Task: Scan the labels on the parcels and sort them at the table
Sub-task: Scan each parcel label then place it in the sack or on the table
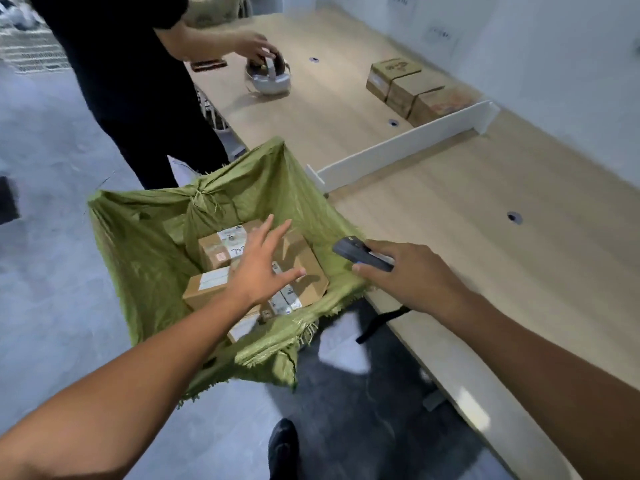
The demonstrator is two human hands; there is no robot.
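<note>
Over green sack (145, 271), L hand (263, 268) spread above parcels (214, 251); R hand (401, 275) gripping scanner (360, 252)

Single head-worn wide-angle view, tilted forward and down, close above the green sack (156, 258); counter (485, 216) runs along its right, floor to its left.

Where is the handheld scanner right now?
The scanner is in the right hand, held over the table edge beside the green sack of parcels.
</note>
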